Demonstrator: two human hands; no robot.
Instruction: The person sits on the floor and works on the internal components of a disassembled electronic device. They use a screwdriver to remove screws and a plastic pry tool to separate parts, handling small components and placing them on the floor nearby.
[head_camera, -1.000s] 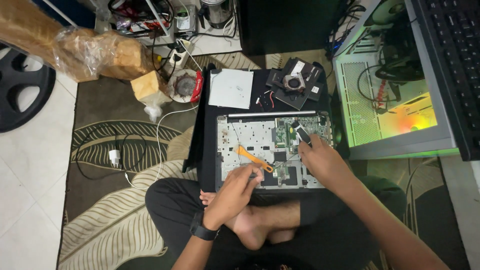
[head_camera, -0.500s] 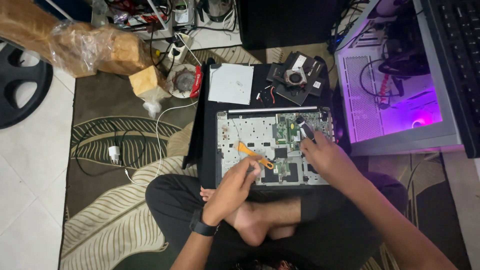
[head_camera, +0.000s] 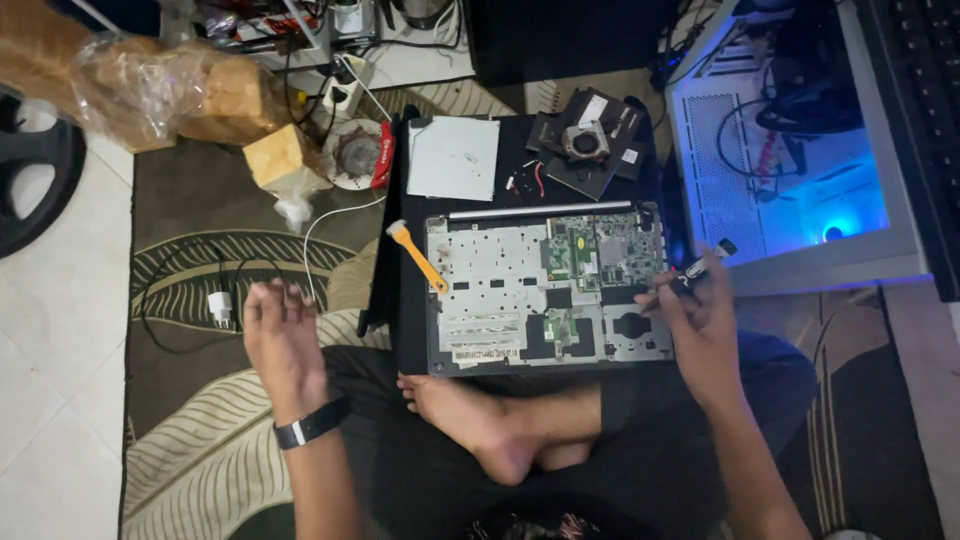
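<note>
The person sits cross-legged on a patterned rug, and an opened laptop chassis lies just in front of the bare foot. The cover of the chassis is off, so the grey metal frame and the green circuit boards are visible.

The right hand is at the right edge of the chassis, above the corner with a round opening. Its fingers are closed narrow around a thin dark screwdriver; the tool is tilted, and its upper end points away toward the desktop computer case, which is lit blue inside. I cannot tell if the tip touches the chassis.

The left hand is well apart from the chassis, over the rug on the left side. Its fingers are stretched out loosely and hold nothing. On the wrist there is a black band. Near this hand lies a white charger plug with a black cable.

An orange plastic pry tool with a pale head rests across the upper left corner of the chassis. Behind the chassis lie a white flat panel and a removed cooling fan with dark parts around it. Further to the left are a round tape roll and a small cardboard box
</note>
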